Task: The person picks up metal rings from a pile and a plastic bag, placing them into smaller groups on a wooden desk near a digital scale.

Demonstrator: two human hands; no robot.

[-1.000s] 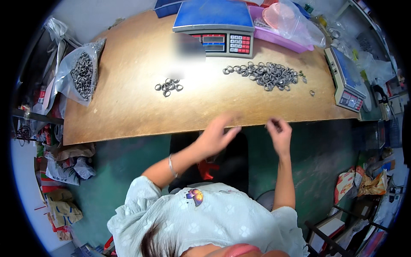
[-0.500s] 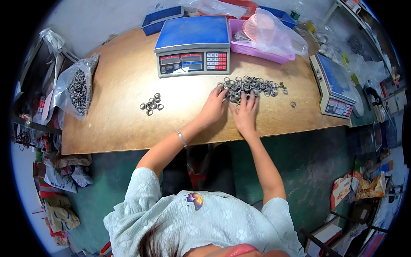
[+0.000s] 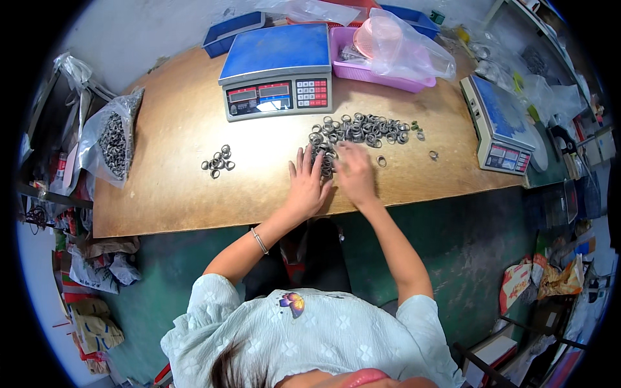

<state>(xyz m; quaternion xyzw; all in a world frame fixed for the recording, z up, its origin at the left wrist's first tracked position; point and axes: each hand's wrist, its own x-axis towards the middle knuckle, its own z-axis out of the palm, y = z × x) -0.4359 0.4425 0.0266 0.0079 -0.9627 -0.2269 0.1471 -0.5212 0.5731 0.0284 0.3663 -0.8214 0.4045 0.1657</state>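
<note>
A heap of grey metal rings (image 3: 369, 128) lies on the wooden table, and part of it trails toward me between my hands. My left hand (image 3: 306, 183) rests on the table at the left side of that trail, its fingers spread and touching the rings. At the trail's right side is my right hand (image 3: 354, 171), its fingers bent over the rings and blurred by motion. Off to the left sits a small group of rings (image 3: 218, 161), apart from the heap. Single rings lie right of my right hand, one of them a loose ring (image 3: 381, 161).
Behind the heap stands a blue-topped scale (image 3: 278, 58), with a purple basket (image 3: 381, 75) beside it. A second scale (image 3: 501, 129) is at the right. A clear bag of grey parts (image 3: 115, 142) lies at the left edge. The table's front edge (image 3: 259, 225) is near me.
Both hands have moved toward me, drawing some rings from the heap along. My left hand has also shifted left. The view has shifted slightly.
</note>
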